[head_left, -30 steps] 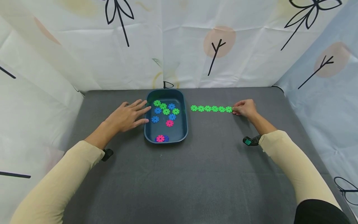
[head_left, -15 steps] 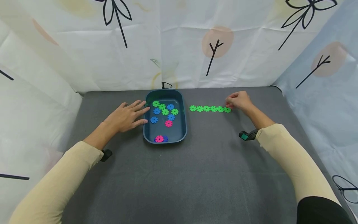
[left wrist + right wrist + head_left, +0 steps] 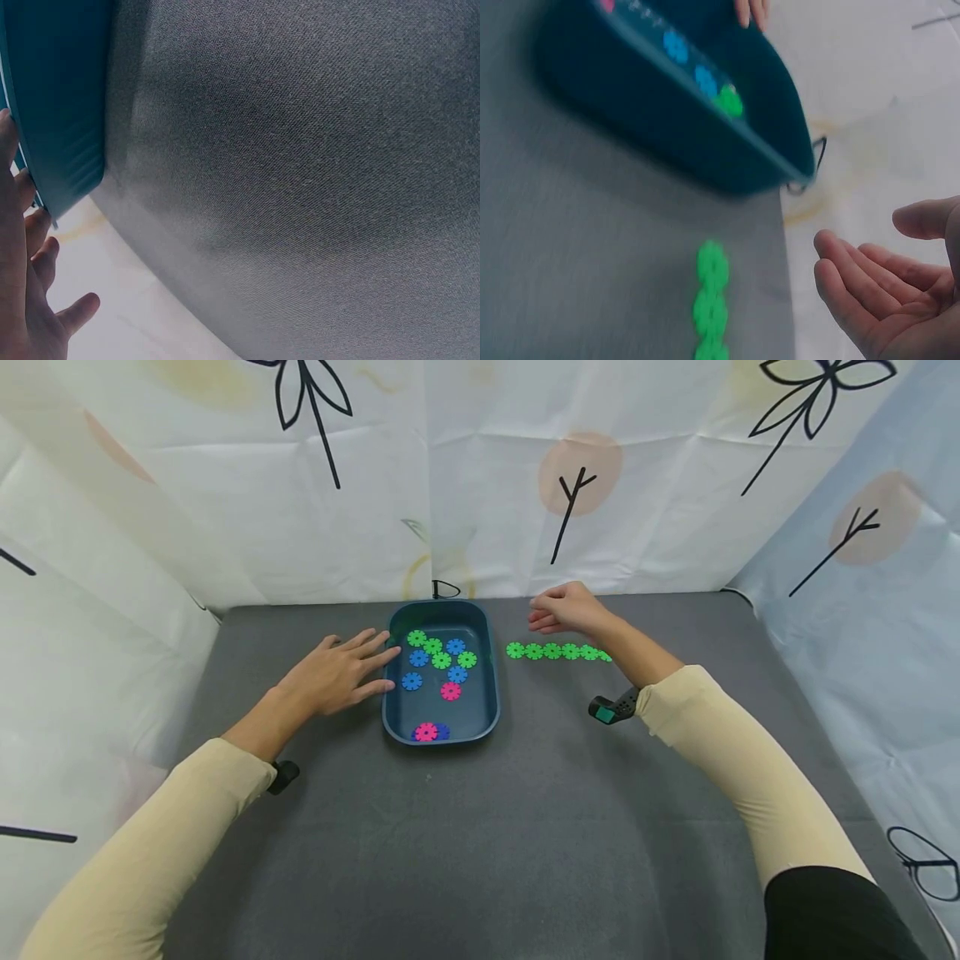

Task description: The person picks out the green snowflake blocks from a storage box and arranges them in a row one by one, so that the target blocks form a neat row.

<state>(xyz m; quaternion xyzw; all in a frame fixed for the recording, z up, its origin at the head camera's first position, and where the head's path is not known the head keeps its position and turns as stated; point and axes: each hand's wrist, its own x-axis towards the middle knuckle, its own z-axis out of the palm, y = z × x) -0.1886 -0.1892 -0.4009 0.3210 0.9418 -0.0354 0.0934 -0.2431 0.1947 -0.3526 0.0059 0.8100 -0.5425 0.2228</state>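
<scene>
My left hand (image 3: 335,677) has its fingers spread, with the fingertips on the left rim of a dark blue tray (image 3: 480,714). Nothing lies in my right hand (image 3: 567,610), whose fingers are apart in the right wrist view, thumb off to one side. It hangs in the air right of the tray, above a row of joined green flower-shaped discs (image 3: 552,651) on the table. My right forearm covers the row's right end. Inside the tray lie loose discs: several green discs (image 3: 441,661), several blue discs (image 3: 412,681) and pink discs (image 3: 450,691).
A grey cloth (image 3: 480,852) covers the table. White printed fabric (image 3: 495,477) stands as a wall behind and at both sides. One pink disc (image 3: 426,732) overlaps a darker blue one at the tray's near end.
My right hand has let go of the right end of the green row and moved left, over the row toward the tray. My left hand has stayed at the tray's rim.
</scene>
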